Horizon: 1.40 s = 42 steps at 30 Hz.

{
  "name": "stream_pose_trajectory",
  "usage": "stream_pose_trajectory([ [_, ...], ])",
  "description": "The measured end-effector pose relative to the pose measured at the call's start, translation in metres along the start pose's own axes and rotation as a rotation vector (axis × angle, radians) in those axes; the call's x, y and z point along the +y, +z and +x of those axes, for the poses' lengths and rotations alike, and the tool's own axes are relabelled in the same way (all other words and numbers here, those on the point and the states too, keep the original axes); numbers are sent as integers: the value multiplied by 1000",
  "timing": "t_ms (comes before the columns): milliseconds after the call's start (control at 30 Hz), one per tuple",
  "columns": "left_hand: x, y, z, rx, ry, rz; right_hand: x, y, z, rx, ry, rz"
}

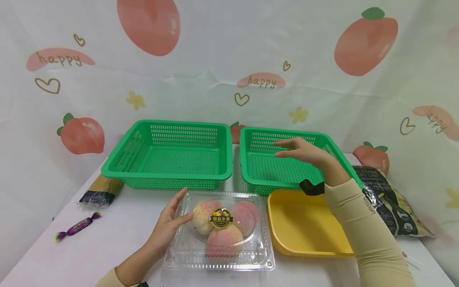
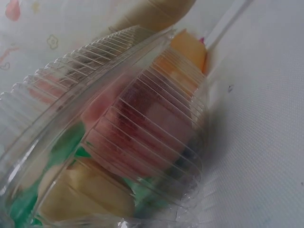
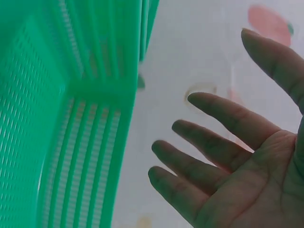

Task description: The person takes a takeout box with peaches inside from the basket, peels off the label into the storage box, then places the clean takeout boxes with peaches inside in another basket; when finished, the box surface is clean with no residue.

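Head view: left hand (image 1: pixel 166 223) rests at the left side of a clear plastic clamshell box (image 1: pixel 264 241), thumb on the lid, index finger up along the far left corner; thumb and index apart, other fingers mostly hidden, can't tell how they lie. Box lies flat, mid-worktop (image 1: pixel 132 227), toward the near edge; lid down, three peaches (image 1: pixel 224 241) inside, black-and-gold fruit sticker (image 1: pixel 221 219) on top. Left wrist view: blurred peaches through the ribbed plastic wall. Right hand (image 1: pixel 301 153) is raised, lined up with the right green basket (image 1: pixel 276 185) in the head view, fingers spread, holding nothing; right wrist view shows palm and fingers apart, beside the basket wall. Left green basket (image 1: pixel 168 175) is at the far edge, left of the other one, small gap between. Yellow plastic tray (image 1: pixel 305 227) just right of the box, partly under the right forearm in view. Purple twist-wrapped candy (image 1: pixel 79 228) near left edge; gold-and-dark packet (image 1: pixel 102 190) by the far left corner. Black printed bag (image 1: pixel 385 201) along right edge, lollipop (image 1: pixel 413 260) nearer. Peach-print "happy" cloth (image 1: pixel 201 52) behind.
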<state>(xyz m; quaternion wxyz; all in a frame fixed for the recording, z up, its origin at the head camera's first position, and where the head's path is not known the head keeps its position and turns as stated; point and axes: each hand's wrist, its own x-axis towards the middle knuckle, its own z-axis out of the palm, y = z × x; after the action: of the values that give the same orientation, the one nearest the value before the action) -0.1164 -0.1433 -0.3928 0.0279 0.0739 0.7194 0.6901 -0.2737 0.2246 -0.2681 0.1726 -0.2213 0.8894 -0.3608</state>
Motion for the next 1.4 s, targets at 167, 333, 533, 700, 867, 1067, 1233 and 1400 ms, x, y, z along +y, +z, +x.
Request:
stream_pose_trajectory([
  [167,-1,0,0,6,2,-2,-24,21,5,-83,-70,29],
  [333,-2,0,0,7,8,-9,-47,44,10,-197,-123,32],
  [533,-2,1,0,11,11,-13,-67,74,18,-345,-202,20],
  [700,-3,1,1,12,5,-17,-81,94,22,-446,-245,-65],
  [867,-3,1,0,19,0,-17,-92,112,27,-520,-274,-134],
  [1067,-3,1,0,22,-4,-20,-100,125,32,-571,-290,-147],
  [1233,-2,1,0,22,-5,-23,-105,134,36,-587,-290,-159],
  [1400,-1,2,0,18,-8,-25,-105,140,40,-566,-277,-195],
])
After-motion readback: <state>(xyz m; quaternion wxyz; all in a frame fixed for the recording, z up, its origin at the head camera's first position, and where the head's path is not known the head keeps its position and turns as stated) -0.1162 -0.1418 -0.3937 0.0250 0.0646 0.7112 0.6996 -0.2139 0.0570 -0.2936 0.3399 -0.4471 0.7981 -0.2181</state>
